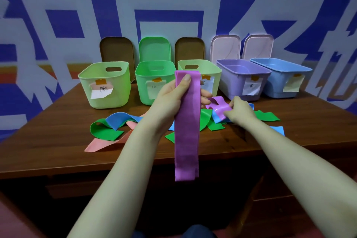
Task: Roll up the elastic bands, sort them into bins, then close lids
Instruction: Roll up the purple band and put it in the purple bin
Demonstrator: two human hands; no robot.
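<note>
The folded purple elastic band (186, 137) is clamped near its top between the thumb and curled fingers (206, 95) of the left hand (172, 98); it is held above the brown wooden table (58, 141), long axis vertical, free end hanging downward; a second, glossy purple band (218, 104) in the pile is pinched by the right hand (240, 111); the handwritten paper labels (101, 91) on the open plastic bins (120, 94) cannot be read.

Bin labels (251, 88) illegible, wall characters (125, 15) unreadable
</note>
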